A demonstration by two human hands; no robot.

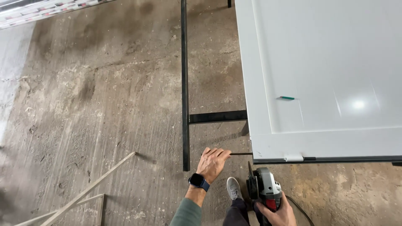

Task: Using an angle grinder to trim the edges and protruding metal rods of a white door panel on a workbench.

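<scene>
My left hand [212, 162], with a dark watch on its wrist, pinches the free end of a thin dark metal rod [243, 153] that sticks out from under the corner of a large white panel [326, 62]. My right hand [279, 212] grips an angle grinder [263, 187] with a grey and black body and a red switch. Its disc points up towards the rod, a little below it and apart from it. My grey shoe [233, 188] stands between the two hands.
The white panel lies on a black metal frame [185, 83] over a stained concrete floor. A green pen [287, 98] rests on the panel. Thin pale strips [83, 193] lie on the floor at the lower left. A cable [298, 208] trails from the grinder.
</scene>
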